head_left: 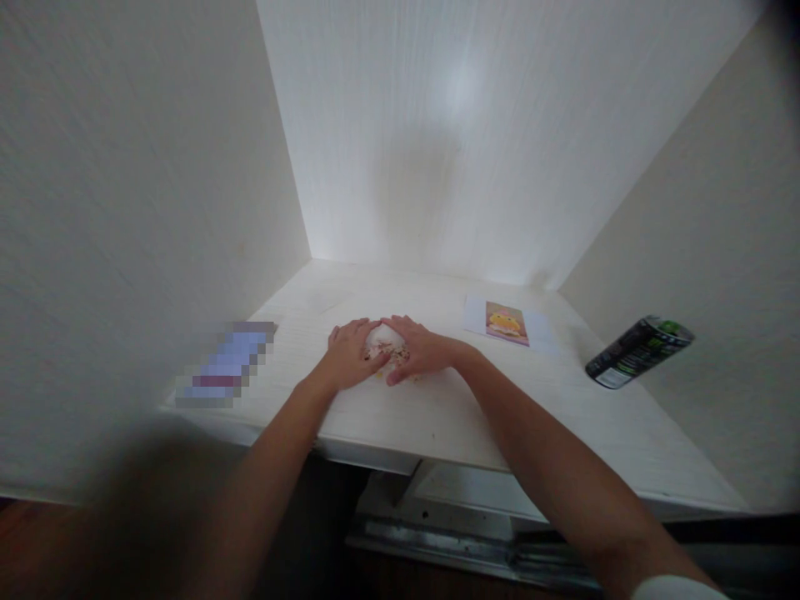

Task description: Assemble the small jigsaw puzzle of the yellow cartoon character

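Observation:
A white rounded lump (pixel 382 338) with reddish-brown flecks on its near side rests on the white tabletop (pixel 375 425). I cannot make out its kind. My left hand (pixel 353 354) curves around its left side, the thumb lying over its front. From the right, my right hand (pixel 422 346) cups it, fingertips meeting the left hand's near the top. Both palms press against the lump and hide its sides. Small yellowish bits (pixel 379 375) show below the hands.
A card with a picture of a yellow figure (pixel 507 323) lies at the back right. The dark can (pixel 638 352) with green marks stands near the right panel. On the left is a pixelated flat bluish object (pixel 232 365). White panels enclose the tabletop on three sides.

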`<state>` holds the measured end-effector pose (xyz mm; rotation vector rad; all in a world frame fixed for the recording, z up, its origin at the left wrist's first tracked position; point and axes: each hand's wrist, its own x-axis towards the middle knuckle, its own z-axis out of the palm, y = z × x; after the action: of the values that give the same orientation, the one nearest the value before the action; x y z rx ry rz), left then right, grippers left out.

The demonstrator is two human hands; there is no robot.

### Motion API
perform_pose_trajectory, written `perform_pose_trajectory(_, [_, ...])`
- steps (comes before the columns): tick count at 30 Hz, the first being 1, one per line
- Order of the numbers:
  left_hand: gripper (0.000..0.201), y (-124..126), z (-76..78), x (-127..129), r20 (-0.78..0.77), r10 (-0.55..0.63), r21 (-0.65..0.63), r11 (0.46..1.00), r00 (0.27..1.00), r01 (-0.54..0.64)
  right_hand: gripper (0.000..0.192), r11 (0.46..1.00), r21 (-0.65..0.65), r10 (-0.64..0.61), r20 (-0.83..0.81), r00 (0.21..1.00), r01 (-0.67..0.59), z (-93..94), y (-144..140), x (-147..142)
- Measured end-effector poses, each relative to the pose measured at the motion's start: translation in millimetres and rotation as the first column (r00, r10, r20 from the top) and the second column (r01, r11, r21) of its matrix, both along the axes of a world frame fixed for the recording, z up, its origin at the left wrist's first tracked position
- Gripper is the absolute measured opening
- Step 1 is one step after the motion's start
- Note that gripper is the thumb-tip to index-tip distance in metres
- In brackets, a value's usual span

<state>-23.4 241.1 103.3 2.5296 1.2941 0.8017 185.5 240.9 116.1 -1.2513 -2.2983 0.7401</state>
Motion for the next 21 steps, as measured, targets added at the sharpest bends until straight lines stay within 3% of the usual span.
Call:
perform_pose_trajectory(1, [0.055,-1.6,-1.2,-2.2,-0.016,-0.017,-0.002,1.000,1.000,0.017,0.124,0.999,0.036,0.012,0.121,0.993,-0.016,-2.4,-2.8,1.8])
perform_pose_trajectory(3, [0.045,-3.7,-3.5,-4.3,-0.032,-0.048,0.000,0.999,0.998,0.048,0.111,0.993,0.120,-0.041,0.244,0.969,0.011,-8.9,-6.8,-1.6])
perform_pose_trajectory(7, [0.030,-5.5,-2.9,-3.9,-0.014,-0.069,0.016,0.997,0.998,0.069,0.060,0.949,0.315,-0.086,0.203,0.975,0.019,-13.9,-6.4,-19.2])
perform_pose_trajectory(10, [0.027,-8.1,1.4,-4.4,0.017,-0.073,0.011,0.997,0.997,0.073,0.042,0.925,0.377,-0.102,0.143,0.984,0.042,-12.0,-5.8,-26.3])
perform_pose_trajectory(13, [0.026,-9.8,4.4,-3.1,0.075,-0.063,-0.020,0.998,0.995,0.065,0.027,0.938,0.327,-0.109,-0.038,0.993,0.115,-13.2,-8.1,-28.4])
perform_pose_trajectory(16, [0.029,-6.8,4.1,2.7,0.172,0.005,-0.074,0.997,0.985,0.008,0.016,0.945,0.234,-0.170,-0.254,0.952,0.231,-15.5,-9.4,-30.5])
perform_pose_trajectory(21, [0.029,4.6,-0.2,7.6,0.354,0.168,-0.166,0.979,0.920,-0.115,0.032,0.916,0.160,-0.285,-0.389,0.876,0.369,-11.9,-2.5,-31.1])
